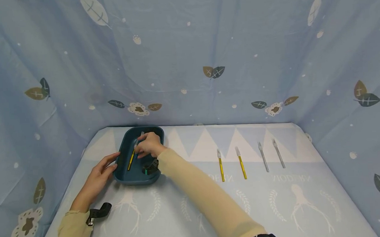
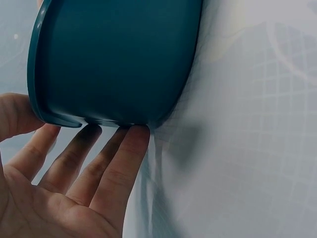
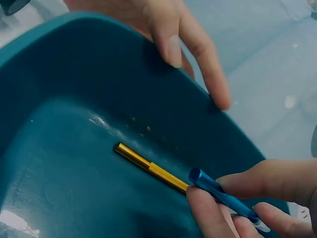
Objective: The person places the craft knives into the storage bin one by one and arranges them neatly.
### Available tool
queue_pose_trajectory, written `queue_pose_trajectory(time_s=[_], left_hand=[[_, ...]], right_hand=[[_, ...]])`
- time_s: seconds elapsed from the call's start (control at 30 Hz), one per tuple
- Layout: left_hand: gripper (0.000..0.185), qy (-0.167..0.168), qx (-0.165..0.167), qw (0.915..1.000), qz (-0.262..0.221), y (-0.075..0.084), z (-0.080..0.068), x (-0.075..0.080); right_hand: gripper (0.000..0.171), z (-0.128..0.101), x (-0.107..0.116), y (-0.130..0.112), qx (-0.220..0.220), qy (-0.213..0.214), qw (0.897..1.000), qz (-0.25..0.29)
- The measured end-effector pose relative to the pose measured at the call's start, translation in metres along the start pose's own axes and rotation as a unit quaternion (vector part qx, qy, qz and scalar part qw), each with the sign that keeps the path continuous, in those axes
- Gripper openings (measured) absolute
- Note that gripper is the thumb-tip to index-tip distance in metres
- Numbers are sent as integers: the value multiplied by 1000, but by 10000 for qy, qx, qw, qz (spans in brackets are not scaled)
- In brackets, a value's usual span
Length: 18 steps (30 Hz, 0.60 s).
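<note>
My right hand [image 1: 150, 145] reaches into a dark teal plastic tub [image 1: 133, 180] at the left of the table. Its thumb and fingers pinch a blue craft knife [image 3: 220, 193], whose clear cap end points away in the right wrist view. Close by on the tub floor lies a gold craft knife [image 3: 148, 166], one end hidden behind my fingers. My left hand [image 1: 97, 177] steadies the tub's left side. In the left wrist view its fingers [image 2: 121, 171] extend against the outer wall, with the thumb at the rim.
Two gold craft knives [image 1: 221, 167] [image 1: 241, 164] with clear caps lie right of the tub. Farther right are two silver ones [image 1: 263, 158] [image 1: 279, 155]. A blue patterned curtain [image 1: 187, 61] rises behind the table's back edge.
</note>
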<state>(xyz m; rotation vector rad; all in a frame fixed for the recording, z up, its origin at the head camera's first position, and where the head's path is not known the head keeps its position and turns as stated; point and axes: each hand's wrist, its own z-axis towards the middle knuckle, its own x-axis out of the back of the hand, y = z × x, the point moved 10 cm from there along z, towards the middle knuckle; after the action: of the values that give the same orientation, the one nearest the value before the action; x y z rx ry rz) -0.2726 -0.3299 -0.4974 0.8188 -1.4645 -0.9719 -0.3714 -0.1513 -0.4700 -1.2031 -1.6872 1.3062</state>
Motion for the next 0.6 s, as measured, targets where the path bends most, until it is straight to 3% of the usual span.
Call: queue_pose_trajectory(time_s=[0.4,0.6], left_hand=[[57,-21,-82,9999,-69,0,3,1],[57,-36,-34,10000,-71,-1,1,2]], right_hand=[[50,2,-11,2,-315,-115,9986,-405],[48,3,-19,7,-566,-340,9974,-288]])
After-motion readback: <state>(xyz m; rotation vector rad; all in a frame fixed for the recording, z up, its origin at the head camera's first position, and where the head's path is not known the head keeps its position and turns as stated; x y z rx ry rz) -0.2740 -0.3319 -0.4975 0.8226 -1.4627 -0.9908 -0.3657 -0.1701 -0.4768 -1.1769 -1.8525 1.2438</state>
